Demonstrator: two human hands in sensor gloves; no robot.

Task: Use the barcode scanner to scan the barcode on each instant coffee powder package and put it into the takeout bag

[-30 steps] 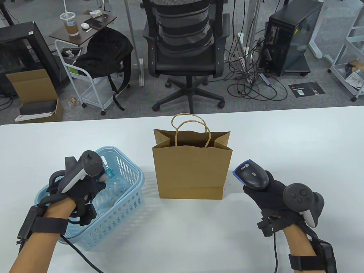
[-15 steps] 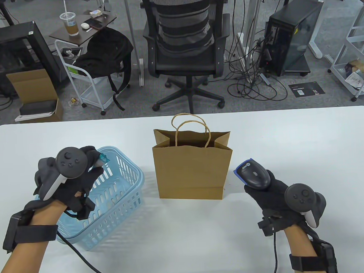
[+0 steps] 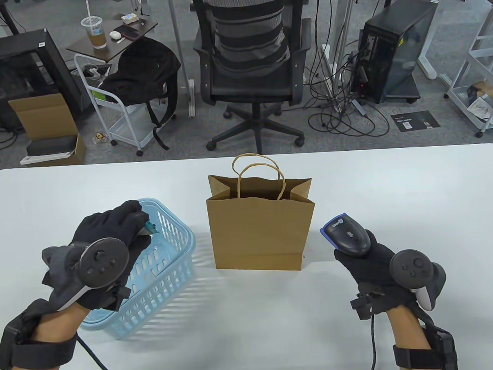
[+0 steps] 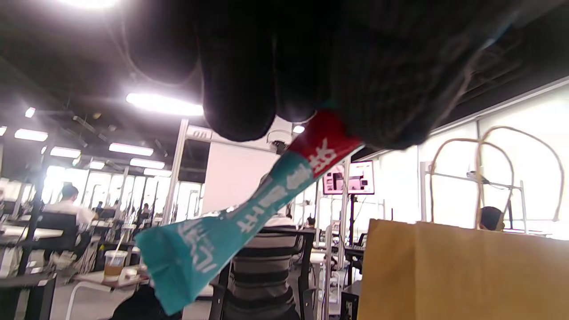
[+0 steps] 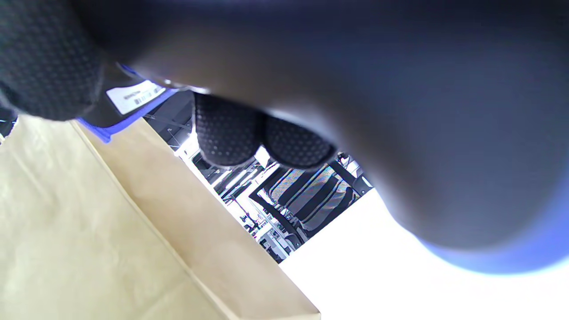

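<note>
A brown paper takeout bag (image 3: 260, 229) stands open at the table's middle. My left hand (image 3: 110, 236) is raised over the light blue basket (image 3: 168, 270) and pinches a teal and red coffee stick (image 4: 240, 213); only its teal tip (image 3: 151, 227) shows in the table view. In the left wrist view the stick hangs slanted from my fingertips (image 4: 240, 115), with the bag (image 4: 462, 271) to its right. My right hand (image 3: 368, 261) grips a black and blue barcode scanner (image 3: 346, 234) right of the bag, its head pointing up-left. The scanner (image 5: 133, 100) fills the right wrist view beside the bag (image 5: 111, 231).
The white table (image 3: 414, 186) stretches to both sides. Glove cables trail off the near edge by each wrist. Behind the table stand a black office chair (image 3: 249, 66), a white cart with a black backpack (image 3: 139, 71) and a computer tower (image 3: 391, 48).
My left hand has lifted out of the basket with the coffee stick and turned over, its tracker now facing me. The right hand with the scanner has drifted slightly right.
</note>
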